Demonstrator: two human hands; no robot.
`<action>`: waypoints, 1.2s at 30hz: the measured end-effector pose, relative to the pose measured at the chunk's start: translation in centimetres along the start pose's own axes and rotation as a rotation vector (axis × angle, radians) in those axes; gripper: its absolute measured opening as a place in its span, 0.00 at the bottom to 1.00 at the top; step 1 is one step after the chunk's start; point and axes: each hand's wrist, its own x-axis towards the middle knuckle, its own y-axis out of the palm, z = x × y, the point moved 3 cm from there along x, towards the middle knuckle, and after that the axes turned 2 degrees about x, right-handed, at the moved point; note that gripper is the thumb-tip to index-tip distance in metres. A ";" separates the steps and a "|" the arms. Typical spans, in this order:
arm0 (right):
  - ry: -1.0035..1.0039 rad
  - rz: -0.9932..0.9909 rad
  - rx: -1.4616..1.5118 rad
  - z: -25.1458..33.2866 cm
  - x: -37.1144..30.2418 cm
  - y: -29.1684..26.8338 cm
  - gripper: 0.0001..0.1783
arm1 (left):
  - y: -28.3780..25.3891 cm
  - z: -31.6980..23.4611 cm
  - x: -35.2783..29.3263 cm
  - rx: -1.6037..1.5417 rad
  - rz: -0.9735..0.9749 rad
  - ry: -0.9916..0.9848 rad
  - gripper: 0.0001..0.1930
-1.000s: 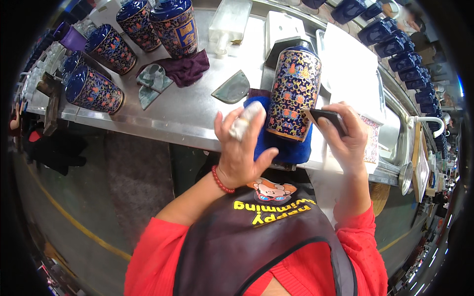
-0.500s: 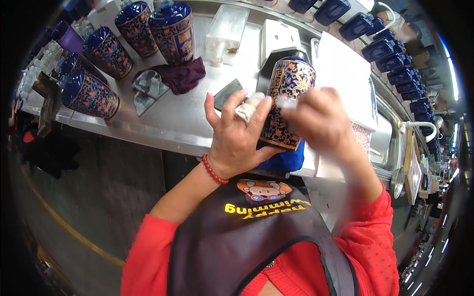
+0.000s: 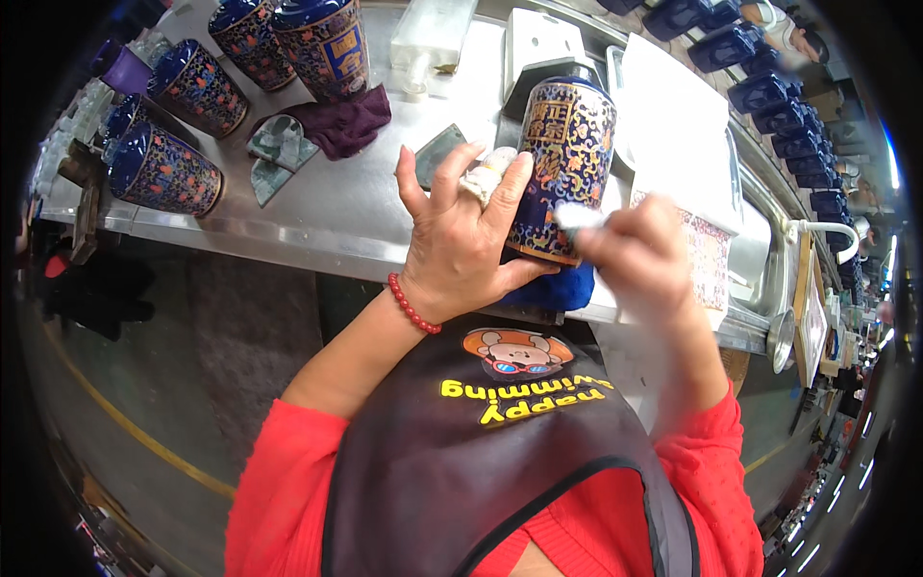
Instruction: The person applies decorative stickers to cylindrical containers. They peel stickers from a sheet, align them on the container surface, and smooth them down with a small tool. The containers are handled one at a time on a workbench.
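A dark blue bottle (image 3: 569, 159) with a gold and coloured floral pattern lies tilted in front of me, its neck end against a white holder (image 3: 541, 40). My left hand (image 3: 454, 238) steadies its lower left side, with the thumb at the base and the other fingers partly spread. One of those fingers wears a whitish wrap (image 3: 486, 179). Against the lower right of the bottle's pattern, my right hand (image 3: 639, 252) presses a small whitish piece (image 3: 580, 217), pinched in the fingers. Motion blurs that hand, and the piece's exact kind is unclear. Beneath the bottle's base sits a blue cloth (image 3: 550, 290).
Several patterned blue bottles (image 3: 165, 170) stand at the left of the metal table (image 3: 317, 226). Near them lie a purple cloth (image 3: 351, 125) and greenish flat pieces (image 3: 279, 154). Patterned sheets (image 3: 707, 264) are at the right. Rows of blue bottles (image 3: 711, 48) line the far right.
My right hand has moved down along the bottle with the whitish piece. The bottle has turned slightly, so its gold-framed panel faces up more. My left hand stays at its side.
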 end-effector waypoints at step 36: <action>-0.097 0.134 0.040 2.5 -2.0 1.7 0.15 | -0.9 -0.5 1.4 0.158 0.055 0.090 0.50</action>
